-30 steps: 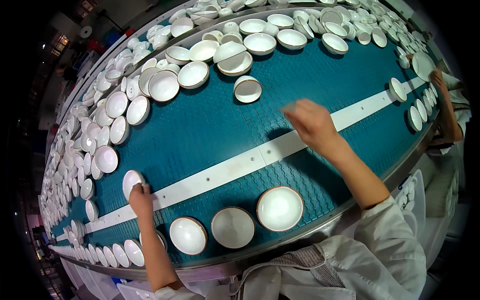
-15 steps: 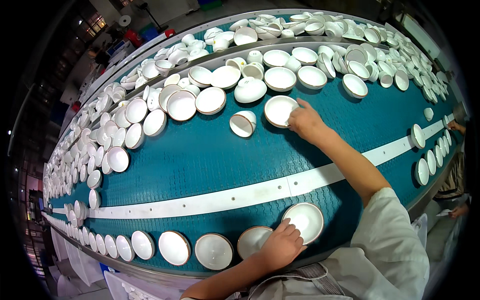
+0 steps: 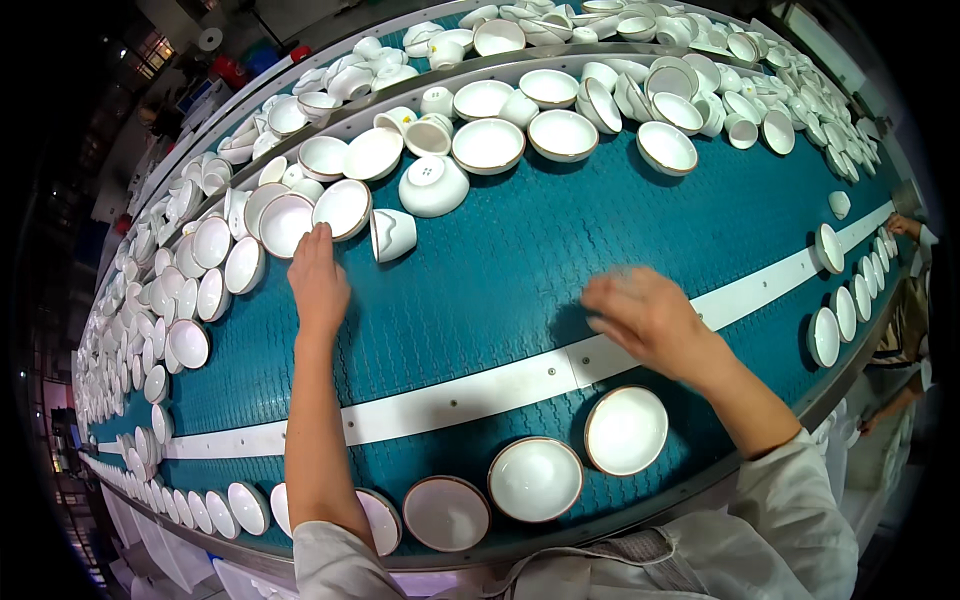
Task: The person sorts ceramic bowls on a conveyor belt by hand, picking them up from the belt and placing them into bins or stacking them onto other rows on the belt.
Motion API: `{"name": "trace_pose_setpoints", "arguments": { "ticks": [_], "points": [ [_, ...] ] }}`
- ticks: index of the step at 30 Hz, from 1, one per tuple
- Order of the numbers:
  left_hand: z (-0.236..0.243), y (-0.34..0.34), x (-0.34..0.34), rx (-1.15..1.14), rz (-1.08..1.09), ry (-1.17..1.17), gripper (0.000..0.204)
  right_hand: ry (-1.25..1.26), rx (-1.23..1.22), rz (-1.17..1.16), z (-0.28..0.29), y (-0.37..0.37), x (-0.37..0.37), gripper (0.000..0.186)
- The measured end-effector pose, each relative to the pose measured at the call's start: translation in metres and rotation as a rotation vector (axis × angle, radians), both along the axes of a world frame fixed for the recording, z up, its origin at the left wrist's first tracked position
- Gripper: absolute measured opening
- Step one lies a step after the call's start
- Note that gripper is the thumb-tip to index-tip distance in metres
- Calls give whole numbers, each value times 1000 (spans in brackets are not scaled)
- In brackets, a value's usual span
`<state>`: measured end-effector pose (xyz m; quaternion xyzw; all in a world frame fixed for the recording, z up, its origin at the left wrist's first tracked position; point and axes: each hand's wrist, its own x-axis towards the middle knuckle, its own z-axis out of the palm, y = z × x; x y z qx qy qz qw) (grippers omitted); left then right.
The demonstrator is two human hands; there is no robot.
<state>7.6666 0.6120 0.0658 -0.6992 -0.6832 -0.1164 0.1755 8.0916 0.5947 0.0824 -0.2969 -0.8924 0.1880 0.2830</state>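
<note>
My left hand (image 3: 318, 275) reaches to the piled dishes, its fingertips closed at the rim of a white, brown-rimmed bowl (image 3: 342, 205). Beside it lie a tipped cup (image 3: 393, 235) and an upside-down bowl (image 3: 434, 186). My right hand (image 3: 638, 310), slightly blurred, hovers over the teal belt (image 3: 490, 295) with fingers apart and nothing held. Below it, across the white divider strip (image 3: 520, 372), a row of upright-facing bowls runs along the near edge, with one bowl (image 3: 626, 430) at its right end and another (image 3: 535, 478) beside it.
Piled bowls and cups (image 3: 580, 130) line the far side, with a second dish-laden belt behind a metal rail (image 3: 530, 67). At right, a co-worker's hand (image 3: 900, 225) is near another row of bowls (image 3: 845, 312). A metal edge (image 3: 690, 495) borders the near side.
My left hand has moved from the near row up to the piled bowls. My right hand has released the bowl it held and drawn back; the near row has gained a bowl.
</note>
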Motion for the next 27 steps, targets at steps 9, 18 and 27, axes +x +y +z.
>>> {"name": "trace_pose_setpoints", "arguments": {
  "ticks": [9, 18, 27],
  "points": [
    [-7, 1, 36, -187, 124, 147, 16, -211, -173, -317, -78, 188, -70, 26],
    [11, -109, 247, -345, -52, -376, 14, -174, 14, -189, -84, 29, 118, 10],
    [-2, -157, 382, -514, -670, -256, 18, -181, -105, -325, -47, -125, 264, 12]
  ]
}}
